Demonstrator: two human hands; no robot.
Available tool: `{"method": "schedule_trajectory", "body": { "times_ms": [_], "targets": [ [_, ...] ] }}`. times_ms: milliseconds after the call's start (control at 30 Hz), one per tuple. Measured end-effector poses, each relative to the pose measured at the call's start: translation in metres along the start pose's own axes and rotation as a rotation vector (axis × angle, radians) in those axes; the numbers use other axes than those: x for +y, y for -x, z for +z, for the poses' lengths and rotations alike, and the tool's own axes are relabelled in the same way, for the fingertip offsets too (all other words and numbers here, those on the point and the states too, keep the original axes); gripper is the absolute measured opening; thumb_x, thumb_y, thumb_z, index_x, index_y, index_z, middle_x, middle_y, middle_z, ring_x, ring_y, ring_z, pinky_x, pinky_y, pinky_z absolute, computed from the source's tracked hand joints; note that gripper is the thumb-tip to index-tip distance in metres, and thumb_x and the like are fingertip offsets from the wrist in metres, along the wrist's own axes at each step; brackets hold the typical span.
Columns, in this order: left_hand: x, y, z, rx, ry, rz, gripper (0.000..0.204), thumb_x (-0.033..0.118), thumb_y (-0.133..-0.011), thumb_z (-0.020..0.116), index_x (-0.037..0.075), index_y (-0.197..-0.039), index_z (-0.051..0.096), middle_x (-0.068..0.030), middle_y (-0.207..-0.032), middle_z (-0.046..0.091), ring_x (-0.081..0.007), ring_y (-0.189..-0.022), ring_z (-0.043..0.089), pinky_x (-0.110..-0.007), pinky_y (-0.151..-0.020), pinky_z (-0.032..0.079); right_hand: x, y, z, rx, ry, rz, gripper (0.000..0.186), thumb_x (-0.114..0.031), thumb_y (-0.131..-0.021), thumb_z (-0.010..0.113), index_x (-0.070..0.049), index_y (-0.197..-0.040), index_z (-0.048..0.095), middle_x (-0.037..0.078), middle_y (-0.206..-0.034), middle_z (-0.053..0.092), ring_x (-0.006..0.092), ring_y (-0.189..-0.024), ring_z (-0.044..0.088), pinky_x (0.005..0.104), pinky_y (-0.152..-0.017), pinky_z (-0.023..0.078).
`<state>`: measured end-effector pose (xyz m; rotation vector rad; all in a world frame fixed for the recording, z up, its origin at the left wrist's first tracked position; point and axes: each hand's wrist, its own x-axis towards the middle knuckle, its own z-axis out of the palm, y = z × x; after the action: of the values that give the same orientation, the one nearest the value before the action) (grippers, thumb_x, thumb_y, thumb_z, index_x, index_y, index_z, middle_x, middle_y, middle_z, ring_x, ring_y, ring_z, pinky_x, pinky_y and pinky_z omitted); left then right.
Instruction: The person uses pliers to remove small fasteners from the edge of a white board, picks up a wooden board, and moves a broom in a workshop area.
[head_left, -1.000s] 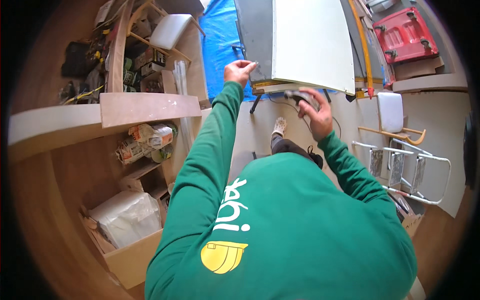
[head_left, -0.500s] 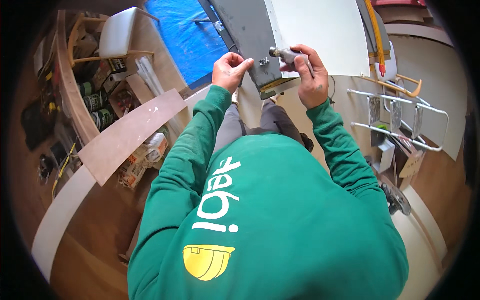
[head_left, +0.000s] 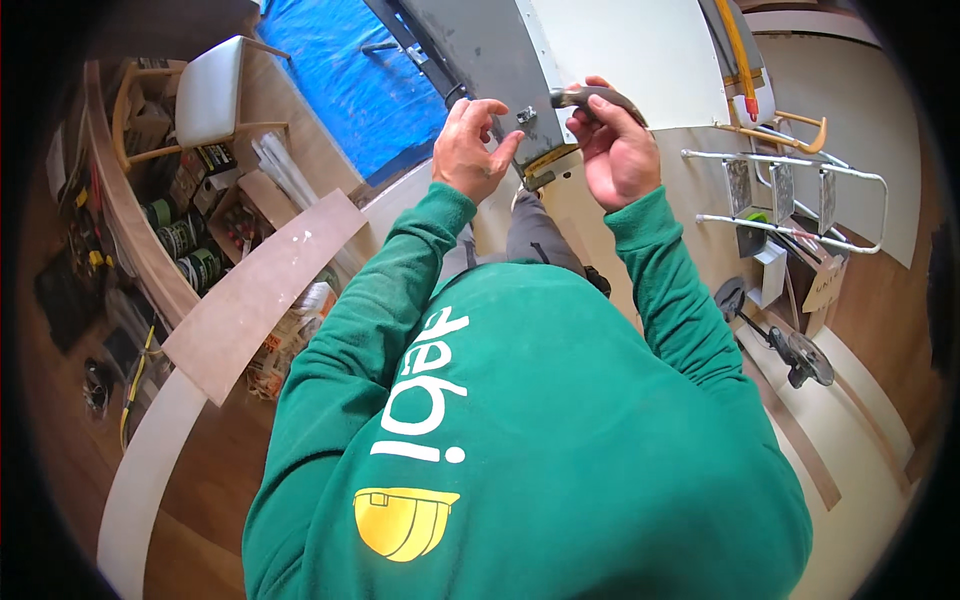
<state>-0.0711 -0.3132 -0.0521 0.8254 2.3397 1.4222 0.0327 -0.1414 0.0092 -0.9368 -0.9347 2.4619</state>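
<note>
My left hand [head_left: 472, 150] is up against a grey panel [head_left: 470, 50], fingers spread, thumb beside a small metal bracket [head_left: 524, 115] fixed near the panel's lower edge. To the right of the bracket, my right hand [head_left: 620, 155] grips the dark grey handle of a hand tool [head_left: 598, 96]. The tool's tip points left toward the bracket and is hidden by my fingers. A white panel [head_left: 630, 50] joins the grey one on the right. My green sleeves and sweatshirt fill the lower middle of the view.
A blue tarp [head_left: 340, 80] lies on the floor behind the panel, with a white-seated chair [head_left: 205, 95] to its left. A long wooden board [head_left: 255, 295] rests over shelves of cans [head_left: 180, 240] on the left. A metal step ladder [head_left: 790, 190] and a power tool [head_left: 795, 355] are on the right.
Both hands have come together at the bracket. My left hand let go of the panel's edge and now spreads open; the right hand brought the tool up to the panel.
</note>
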Motion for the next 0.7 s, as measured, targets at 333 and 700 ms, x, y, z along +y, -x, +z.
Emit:
{"method": "schedule_trajectory", "body": {
  "times_ms": [333, 700],
  "targets": [
    [-0.014, -0.003, 0.014, 0.068, -0.308, 0.190, 0.111, 0.060, -0.065, 0.089, 0.016, -0.155, 0.040, -0.0174, -0.163, 0.029, -0.0362, -0.152, 0.026, -0.056, -0.121, 0.027, 0.010, 0.010, 0.013, -0.168, 1.259, -0.666, 0.036, -0.021, -0.087, 0.084, -0.011, -0.121, 0.074, 0.007, -0.092, 0.071, 0.0197, -0.088, 0.070, 0.0306, -0.080, 0.056],
    [-0.025, -0.014, 0.021, -0.104, -0.404, 0.273, 0.122, 0.072, -0.064, 0.082, 0.013, -0.159, 0.033, -0.0093, -0.170, 0.023, -0.0331, -0.159, 0.014, -0.064, -0.124, 0.009, 0.022, 0.004, -0.001, -0.084, 1.406, -0.821, 0.031, -0.036, -0.092, 0.077, -0.016, -0.117, 0.073, 0.005, -0.102, 0.077, 0.0254, -0.080, 0.066, 0.0344, -0.077, 0.052]
  ]
}}
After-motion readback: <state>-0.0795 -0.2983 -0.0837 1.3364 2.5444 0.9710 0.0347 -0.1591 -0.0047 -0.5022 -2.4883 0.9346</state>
